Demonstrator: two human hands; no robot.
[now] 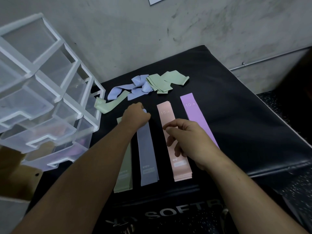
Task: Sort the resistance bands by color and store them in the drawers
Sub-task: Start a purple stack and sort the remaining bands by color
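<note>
1. Seemingly all in the head view: a black padded bench (pixel 236 115) stands against a grey wall (pixel 152 31), with a translucent drawer unit (pixel 42 98) on its left side, its drawers pulled out in steps.
2. Four flat stacks lie side by side on the bench, left to right: green stack (pixel 124 176), blue stack (pixel 147 157), pink stack (pixel 181 169) and purple stack (pixel 194 108).
3. Behind them sits a loose heap of blue and green bands (pixel 145 85); a twisted green band marked 30 (pixel 108 105) lies just beside the drawer unit.
4. The left hand (pixel 135 114) has its fingers curled tight over the far end of the blue stack, gripping it.
5. The right hand (pixel 185 137) is over the middle of the pink stack, fingers loosely bent and holding nothing.
6. Faint pink and purple shapes show through the lower drawers.
</note>
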